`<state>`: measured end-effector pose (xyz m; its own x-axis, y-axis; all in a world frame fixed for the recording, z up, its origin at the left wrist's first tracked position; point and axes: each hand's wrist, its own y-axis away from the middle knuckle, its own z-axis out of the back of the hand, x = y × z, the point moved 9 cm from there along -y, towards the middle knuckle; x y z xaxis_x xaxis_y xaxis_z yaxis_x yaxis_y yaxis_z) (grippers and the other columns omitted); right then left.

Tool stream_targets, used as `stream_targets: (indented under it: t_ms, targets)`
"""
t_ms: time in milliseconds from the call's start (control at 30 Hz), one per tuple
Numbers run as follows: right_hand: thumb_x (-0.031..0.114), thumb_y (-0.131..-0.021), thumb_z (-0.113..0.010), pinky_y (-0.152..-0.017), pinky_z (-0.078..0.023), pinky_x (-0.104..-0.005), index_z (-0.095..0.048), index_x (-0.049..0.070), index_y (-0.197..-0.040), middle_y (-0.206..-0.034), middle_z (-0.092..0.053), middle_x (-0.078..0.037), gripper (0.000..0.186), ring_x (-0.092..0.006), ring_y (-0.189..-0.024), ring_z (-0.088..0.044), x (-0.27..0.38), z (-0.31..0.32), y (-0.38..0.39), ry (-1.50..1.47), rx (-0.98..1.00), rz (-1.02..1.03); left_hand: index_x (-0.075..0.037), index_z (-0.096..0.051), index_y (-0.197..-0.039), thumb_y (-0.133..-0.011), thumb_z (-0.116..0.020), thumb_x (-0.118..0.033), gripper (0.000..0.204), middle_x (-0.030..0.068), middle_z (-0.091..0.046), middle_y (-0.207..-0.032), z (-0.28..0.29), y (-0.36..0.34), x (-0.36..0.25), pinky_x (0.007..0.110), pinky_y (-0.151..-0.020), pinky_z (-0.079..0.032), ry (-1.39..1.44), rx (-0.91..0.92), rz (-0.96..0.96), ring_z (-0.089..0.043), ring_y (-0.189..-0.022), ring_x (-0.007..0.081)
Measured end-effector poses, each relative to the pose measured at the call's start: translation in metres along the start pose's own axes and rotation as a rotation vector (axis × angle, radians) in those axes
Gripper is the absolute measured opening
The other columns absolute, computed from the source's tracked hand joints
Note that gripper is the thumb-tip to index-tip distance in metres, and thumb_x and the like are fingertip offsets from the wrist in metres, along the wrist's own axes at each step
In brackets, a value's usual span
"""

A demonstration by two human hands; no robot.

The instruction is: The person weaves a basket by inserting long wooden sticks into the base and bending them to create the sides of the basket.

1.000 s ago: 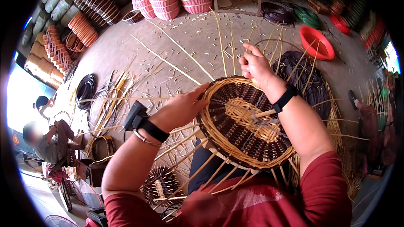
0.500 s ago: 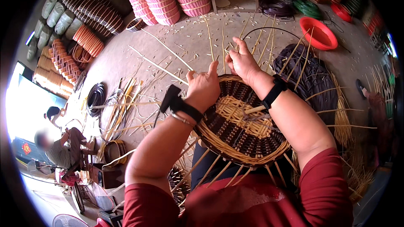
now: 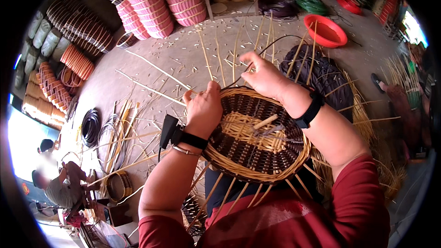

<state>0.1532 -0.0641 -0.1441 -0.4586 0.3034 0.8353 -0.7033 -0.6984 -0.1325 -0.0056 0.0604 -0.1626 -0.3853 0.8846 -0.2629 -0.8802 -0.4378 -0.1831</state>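
An oval basket [image 3: 220,165] in dark brown and tan weave lies across my lap, with pale stakes radiating from its edge. My left hand [image 3: 204,112] is closed on the far left rim, its thumb beside a pale stake [image 3: 161,92]. At the far rim, my right hand [image 3: 267,77] pinches a dark weaving strand [image 3: 274,41], index finger raised. The strand runs from the rim near my left hand through the right fingers and arcs away to the right. A short, thick pale stick [image 3: 265,122] lies inside the basket. My left fingertips are partly hidden.
Stacked pink baskets [image 3: 183,0] stand at the back. A red basin [image 3: 337,34] and dark bundled material [image 3: 333,71] sit to the right. Coiled dark strips [image 3: 91,126] and loose canes lie left, near a seated person [image 3: 62,190]. Scraps litter the floor.
The view has shifted right. My right hand has turned and lowered slightly, and the dark strand now runs taut between my hands. The stick in the basket now shows fully.
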Motion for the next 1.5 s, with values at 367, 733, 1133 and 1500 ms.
stream_targets:
  t_ms: [367, 733, 1133, 1500]
  targets:
    - [0.023, -0.112, -0.059, -0.055, -0.065, -0.0354, -0.069, -0.009, -0.11, -0.096, -0.076, -0.021, 0.034, -0.0275, -0.073, -0.077, -0.016, -0.043, -0.024, -0.441, 0.266, -0.55, -0.013, -0.059, -0.124, -0.111, -0.053, -0.03, 0.022, 0.0148, -0.08, -0.097, 0.011, 0.01, -0.016, 0.062, -0.117, -0.032, 0.043, -0.004, 0.015, -0.077, -0.096, 0.0374]
    - [0.022, -0.103, -0.061, -0.103, -0.057, -0.0482, -0.078, 0.001, -0.115, -0.127, -0.073, -0.023, 0.03, -0.0379, -0.121, -0.071, 0.008, -0.108, -0.112, 0.793, 0.179, 0.101, -0.003, -0.06, -0.136, -0.099, -0.065, -0.053, 0.062, 0.0142, -0.075, -0.111, 0.013, 0.023, -0.054, 0.062, -0.116, -0.031, -0.11, -0.051, -0.091, -0.072, -0.113, 0.0316]
    - [0.006, -0.111, -0.048, -0.074, -0.061, -0.0336, -0.027, -0.008, -0.163, -0.101, -0.071, -0.012, 0.058, -0.0232, -0.097, -0.075, -0.02, -0.013, -0.01, -0.681, 0.235, -0.449, -0.012, -0.066, -0.132, -0.102, -0.064, -0.055, 0.053, 0.0149, -0.072, -0.113, 0.013, 0.021, -0.036, 0.059, -0.114, -0.03, 0.066, -0.005, -0.074, -0.066, -0.118, 0.0346]
    - [0.013, -0.113, -0.05, -0.083, -0.065, -0.0393, -0.062, -0.001, -0.128, -0.103, -0.069, -0.011, 0.023, -0.027, -0.099, -0.075, -0.048, -0.003, 0.023, -0.82, 0.077, -0.591, -0.009, -0.044, -0.16, -0.107, -0.06, -0.045, 0.066, 0.0274, -0.058, -0.152, -0.02, -0.019, -0.061, 0.059, -0.122, -0.032, 0.157, 0.213, -0.189, -0.044, -0.152, 0.0414]
